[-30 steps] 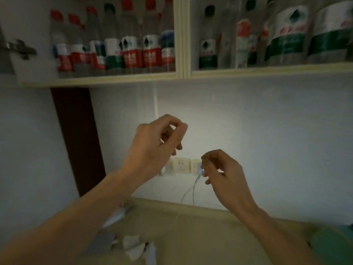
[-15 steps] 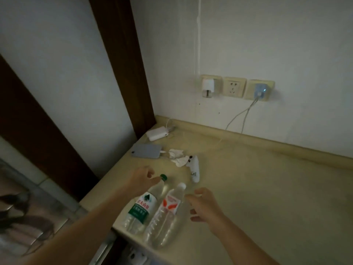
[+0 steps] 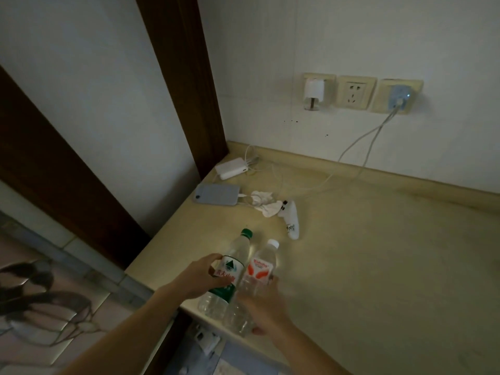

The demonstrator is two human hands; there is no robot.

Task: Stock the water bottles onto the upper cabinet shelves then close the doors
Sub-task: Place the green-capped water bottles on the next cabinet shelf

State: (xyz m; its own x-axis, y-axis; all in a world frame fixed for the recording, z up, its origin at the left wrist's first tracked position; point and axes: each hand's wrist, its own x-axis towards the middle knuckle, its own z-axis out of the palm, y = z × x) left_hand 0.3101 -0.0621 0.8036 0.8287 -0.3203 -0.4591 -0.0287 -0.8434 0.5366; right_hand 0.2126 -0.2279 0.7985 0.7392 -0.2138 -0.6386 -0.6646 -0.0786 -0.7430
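Observation:
Two clear water bottles lie side by side on the beige counter [image 3: 378, 253], near its front left corner. The green-capped bottle [image 3: 230, 269] has a green and white label, and my left hand [image 3: 201, 277] grips it around the label. The white-capped bottle [image 3: 261, 266] carries a red and white label; my right hand [image 3: 266, 307] wraps around its lower half. The hand looks blurred. The upper cabinet and its shelves are out of view.
A grey phone [image 3: 217, 194], a white power brick [image 3: 232, 168], crumpled tissue [image 3: 266, 204] and a small white device [image 3: 290, 219] lie at the counter's back left. Wall sockets [image 3: 354, 92] with chargers and cables sit above. A dark wooden post [image 3: 186, 77] stands left.
The view dropped from the stocked cabinet shelves to the counter. Both hands came down onto the two lying bottles and closed around them.

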